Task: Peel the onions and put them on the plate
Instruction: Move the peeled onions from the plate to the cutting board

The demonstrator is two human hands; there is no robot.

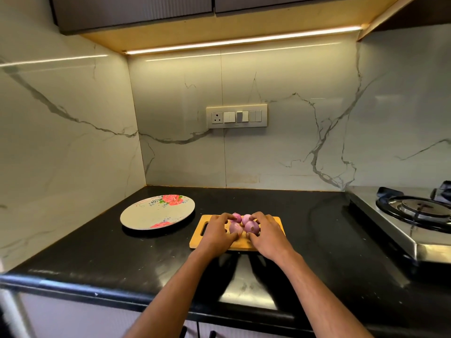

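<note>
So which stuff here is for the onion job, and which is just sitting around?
For the job:
- onions
- flowered plate
- wooden chopping board
- left hand and right hand, both curled round the onions

Just sitting around:
- gas stove
- wall switchboard

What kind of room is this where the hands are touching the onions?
It looks like a home kitchen. There is a gas stove on a black countertop, a wooden cutting board with onions on it, and a flowered plate beside the board.
</note>
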